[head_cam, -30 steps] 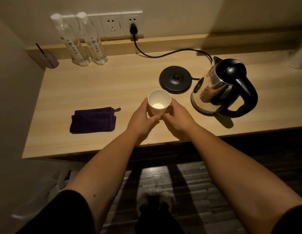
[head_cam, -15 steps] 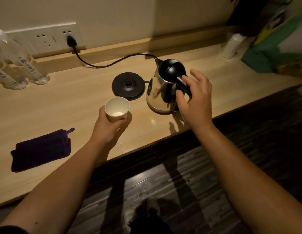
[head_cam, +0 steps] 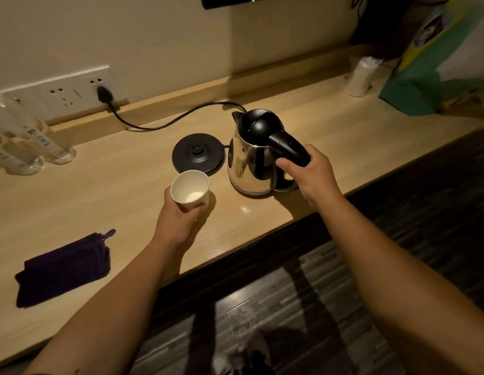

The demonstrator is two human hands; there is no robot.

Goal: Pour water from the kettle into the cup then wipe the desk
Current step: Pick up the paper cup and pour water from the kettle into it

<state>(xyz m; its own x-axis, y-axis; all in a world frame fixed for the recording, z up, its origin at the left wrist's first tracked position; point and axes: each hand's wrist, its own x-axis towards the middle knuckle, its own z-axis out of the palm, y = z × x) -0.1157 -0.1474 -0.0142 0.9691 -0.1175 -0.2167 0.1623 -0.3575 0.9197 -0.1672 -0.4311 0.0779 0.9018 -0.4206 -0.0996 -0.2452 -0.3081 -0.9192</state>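
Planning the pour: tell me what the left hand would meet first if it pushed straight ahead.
Probably the black kettle base, just beyond the paper cup the left hand holds; depth is uncertain.

Cup (head_cam: 190, 190) on desk (head_cam: 100, 190) left of kettle (head_cam: 258, 155), base (head_cam: 199, 154) behind cup, cloth (head_cam: 63, 267) far left, bottles (head_cam: 27, 142) at back left

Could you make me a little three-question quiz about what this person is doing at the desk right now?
1. True or false: the kettle sits on its black base.
2. Which hand grips the kettle handle: A) left hand B) right hand?
3. What lies folded on the desk near the left forearm?

Key: 1. False, it stands beside the base. 2. B; the left holds the paper cup. 3. A purple cloth.
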